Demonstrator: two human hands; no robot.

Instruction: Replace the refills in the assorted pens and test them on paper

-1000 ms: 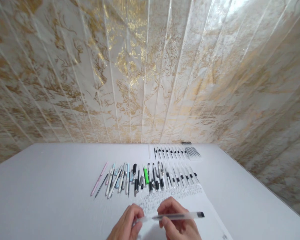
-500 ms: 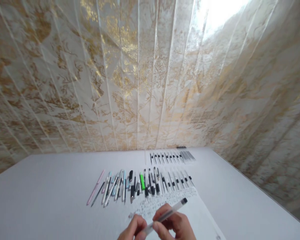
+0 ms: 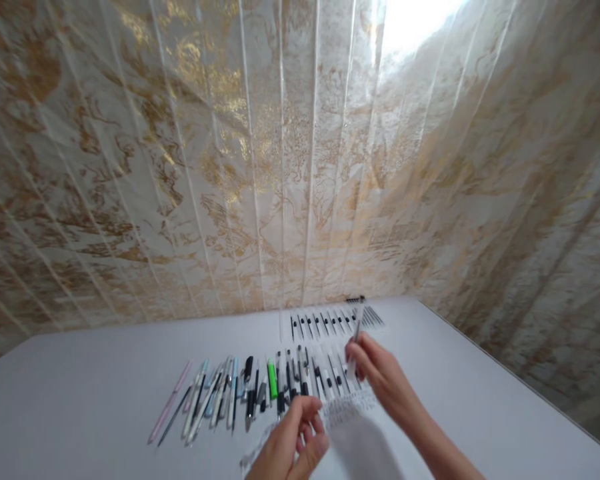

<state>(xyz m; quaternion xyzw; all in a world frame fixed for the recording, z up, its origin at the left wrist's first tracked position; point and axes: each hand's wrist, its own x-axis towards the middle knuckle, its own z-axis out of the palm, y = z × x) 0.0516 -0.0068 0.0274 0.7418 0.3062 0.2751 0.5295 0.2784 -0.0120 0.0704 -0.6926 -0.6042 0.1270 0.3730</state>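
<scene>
My right hand (image 3: 367,360) pinches a clear-barrelled pen (image 3: 359,327), raised nearly upright over the right end of the pen row, its dark tip at the top. My left hand (image 3: 295,437) hovers above the written sheet of paper (image 3: 347,408), fingers loosely curled and thumb apart, with nothing visible in it. Just beyond it lie black pens and a bright green highlighter (image 3: 273,379). Several clear pens with black parts (image 3: 330,373) rest near my right hand, which partly covers them.
White and pale blue pens (image 3: 213,400) lie side by side on the white table (image 3: 80,400), with a pink pen (image 3: 170,403) at the left end. Farther back is a second row of thin black refills and small caps (image 3: 323,325). A gold-patterned curtain (image 3: 205,200) hangs behind the table.
My hands have parted. My right hand has carried the pen forward and tipped it upright, while my left hand has released it and loosened. The view has shifted slightly.
</scene>
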